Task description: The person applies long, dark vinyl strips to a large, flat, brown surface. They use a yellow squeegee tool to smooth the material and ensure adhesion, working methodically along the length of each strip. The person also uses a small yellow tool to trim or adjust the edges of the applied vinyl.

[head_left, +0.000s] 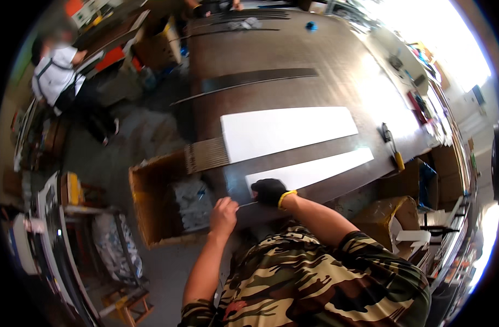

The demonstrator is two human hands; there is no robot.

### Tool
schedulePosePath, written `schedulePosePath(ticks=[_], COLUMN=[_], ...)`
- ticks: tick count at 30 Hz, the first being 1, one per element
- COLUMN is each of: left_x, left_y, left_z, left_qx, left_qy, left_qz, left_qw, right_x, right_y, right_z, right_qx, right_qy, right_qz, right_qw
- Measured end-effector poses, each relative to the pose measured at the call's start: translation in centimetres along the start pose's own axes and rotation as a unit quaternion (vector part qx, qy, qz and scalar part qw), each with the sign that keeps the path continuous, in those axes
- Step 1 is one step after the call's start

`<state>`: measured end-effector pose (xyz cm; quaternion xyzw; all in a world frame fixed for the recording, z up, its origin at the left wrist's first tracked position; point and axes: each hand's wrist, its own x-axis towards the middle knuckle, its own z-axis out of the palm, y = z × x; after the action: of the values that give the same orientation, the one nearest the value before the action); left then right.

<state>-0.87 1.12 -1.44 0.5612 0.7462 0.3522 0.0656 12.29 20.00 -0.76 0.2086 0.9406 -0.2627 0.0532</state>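
Note:
My bare left hand (224, 216) is at the table's near left edge, by the opening of a cardboard box. Its fingers are curled together, and a thin pale edge shows at the fingertips; what they pinch is too small to name. My right hand (269, 192) wears a black glove with a yellow cuff. Its fingers are closed over the left end of a narrow white panel (315, 173), and anything inside them is hidden. Beyond it lies a wider white panel (287, 131), flat on the dark table (260, 52).
The cardboard box (146, 203) holds crumpled clear plastic. Corrugated cardboard (206, 155) lies at the wide panel's left. A dark strip (260, 78) rests farther back. A yellow-handled tool (397, 159) sits at the right edge. Another person (61, 82) stands far left.

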Motion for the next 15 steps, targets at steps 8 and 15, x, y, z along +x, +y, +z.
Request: schedulePosePath(ticks=[8, 15], left_x=[0.9, -1.0], left_y=[1.4, -1.9], left_z=[-0.9, -0.9], left_qx=[0.054, 0.154], left_qy=[-0.050, -0.122], left_qz=[-0.002, -0.006], left_qw=[0.997, 0.981], right_x=[-11.8, -64.2], right_y=[19.2, 52.4], right_z=[-10.0, -12.4], right_qx=[0.715, 0.542], right_qy=[0.234, 0.706], right_qz=[0.203, 0.296], right_qw=[0.626, 0.346])
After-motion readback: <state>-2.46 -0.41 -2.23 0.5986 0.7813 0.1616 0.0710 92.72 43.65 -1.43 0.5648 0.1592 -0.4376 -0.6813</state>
